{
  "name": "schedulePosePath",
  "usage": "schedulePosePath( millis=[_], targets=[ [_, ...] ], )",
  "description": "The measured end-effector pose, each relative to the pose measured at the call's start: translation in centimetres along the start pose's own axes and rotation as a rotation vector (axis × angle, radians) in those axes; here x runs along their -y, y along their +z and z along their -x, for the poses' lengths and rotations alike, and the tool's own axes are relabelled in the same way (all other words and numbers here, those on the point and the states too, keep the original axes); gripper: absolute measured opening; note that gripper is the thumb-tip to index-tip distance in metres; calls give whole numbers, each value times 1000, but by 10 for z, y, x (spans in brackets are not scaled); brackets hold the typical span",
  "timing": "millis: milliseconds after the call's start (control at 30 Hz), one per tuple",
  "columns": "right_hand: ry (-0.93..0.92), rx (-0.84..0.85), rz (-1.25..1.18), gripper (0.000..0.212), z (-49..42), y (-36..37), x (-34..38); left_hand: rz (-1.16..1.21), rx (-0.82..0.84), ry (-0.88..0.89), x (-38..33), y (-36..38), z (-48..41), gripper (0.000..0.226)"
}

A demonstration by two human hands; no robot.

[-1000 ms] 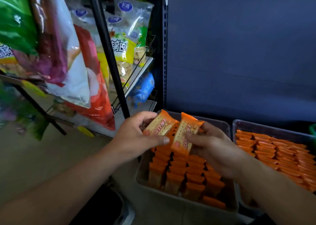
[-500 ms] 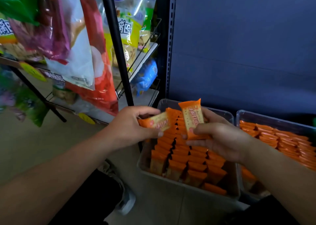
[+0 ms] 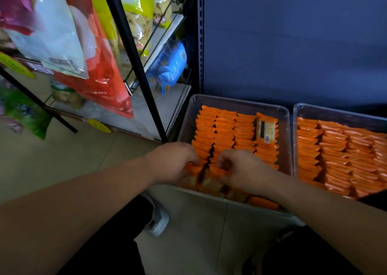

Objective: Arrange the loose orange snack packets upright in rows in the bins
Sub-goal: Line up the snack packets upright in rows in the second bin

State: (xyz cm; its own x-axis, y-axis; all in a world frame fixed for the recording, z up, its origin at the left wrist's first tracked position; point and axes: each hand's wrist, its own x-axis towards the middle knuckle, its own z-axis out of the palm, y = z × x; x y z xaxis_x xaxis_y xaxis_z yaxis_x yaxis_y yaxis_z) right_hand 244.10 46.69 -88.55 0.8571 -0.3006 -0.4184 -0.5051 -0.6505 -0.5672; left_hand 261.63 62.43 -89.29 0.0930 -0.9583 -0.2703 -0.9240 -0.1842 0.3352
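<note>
While both hands are down in it, the left bin (image 3: 238, 104) (clear plastic, on the floor) shows four rows of orange packets (image 3: 225, 132) standing on edge, running front to back. One flat packet (image 3: 266, 129) lies barcode side up on top of the far end of the rightmost row. Another loose packet (image 3: 263, 202) lies on its side at the near right corner. Left hand (image 3: 173, 161) is at the near end of the leftmost row, fingers curled down over the first-row packet (image 3: 191, 169); can't tell if it's pinching or just pressing, the knuckles hide the contact. Right hand (image 3: 245, 170) is just beside it, thumb and curled fingers pinching the top of the second-row packet (image 3: 217, 171). The near ends of the rows are blurred. The right bin (image 3: 335, 110) sits just beside the left one. It holds its own packet rows (image 3: 339, 149), packed tight and leaning back, no hand on them. A wire rack (image 3: 134, 55) with snack bags stands to the left of the bins.
</note>
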Motion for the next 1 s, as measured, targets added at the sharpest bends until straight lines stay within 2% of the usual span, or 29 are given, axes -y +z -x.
schedulePosePath(
  millis=[133, 267, 400, 500, 633, 833, 933, 1000],
  targets=[
    [-13, -6, 2, 31, -11, 29, -14, -293, -30, 94, 3, 22, -7, 17],
    [-26, 53, -61, 16, -23, 25, -21, -261, 33, 82, 7, 13, -13, 18],
    [-25, 112, -106, 4, -25, 19, -24, -182, 81, 134, 10, 7, -14, 8],
    [4, 116, -77, 8, -27, 25, -18, -250, 124, 94, 5, 16, -16, 7],
    [-14, 148, 197, 12, -24, 26, -5, -261, 175, 69, 3, 23, -17, 4],
    [-39, 90, 442, 25, -20, 27, -6, -235, 22, 69, 14, 23, -19, 13],
    [-25, 45, 371, 29, -24, 31, -9, -289, -25, 45, 11, 25, -22, 26],
    [17, 72, 254, 31, -27, 28, -11, -322, -3, 37, 8, 23, -23, 23]
  ],
)
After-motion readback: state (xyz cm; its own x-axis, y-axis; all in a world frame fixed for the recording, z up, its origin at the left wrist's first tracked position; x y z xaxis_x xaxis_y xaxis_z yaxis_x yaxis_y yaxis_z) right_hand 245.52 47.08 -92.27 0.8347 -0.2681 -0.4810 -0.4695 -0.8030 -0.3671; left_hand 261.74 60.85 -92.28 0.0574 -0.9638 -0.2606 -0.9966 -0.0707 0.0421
